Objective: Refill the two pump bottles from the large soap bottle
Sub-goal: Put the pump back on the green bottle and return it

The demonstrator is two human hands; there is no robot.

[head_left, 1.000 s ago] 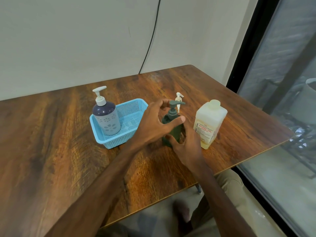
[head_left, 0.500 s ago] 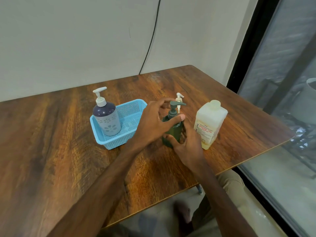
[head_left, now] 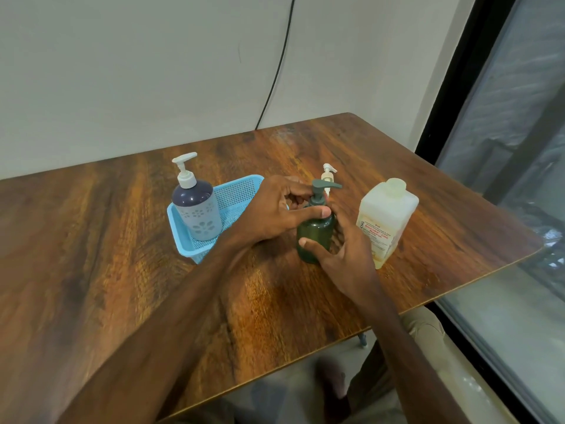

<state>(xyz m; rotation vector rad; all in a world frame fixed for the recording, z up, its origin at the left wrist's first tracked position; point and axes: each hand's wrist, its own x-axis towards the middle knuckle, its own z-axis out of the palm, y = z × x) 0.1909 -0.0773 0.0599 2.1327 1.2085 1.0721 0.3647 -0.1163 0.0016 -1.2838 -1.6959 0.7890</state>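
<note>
The green pump bottle [head_left: 315,237] stood upright near the tabletop's [head_left: 122,270] right edge. The left hand [head_left: 275,209] pinched its pump collar [head_left: 318,201] from the left. The right hand's [head_left: 345,255] fingers [head_left: 308,244] clasped the body, with the large soap bottle [head_left: 385,221] just beyond.

Green pump bottle [head_left: 313,237] upright between purple bottle [head_left: 195,206] and soap bottle [head_left: 386,215].

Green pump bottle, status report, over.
Left hand pinches the pump collar, right hand grips the green pump bottle. Pump not yet off. Large soap bottle upright alongside, nothing blocking.
</note>
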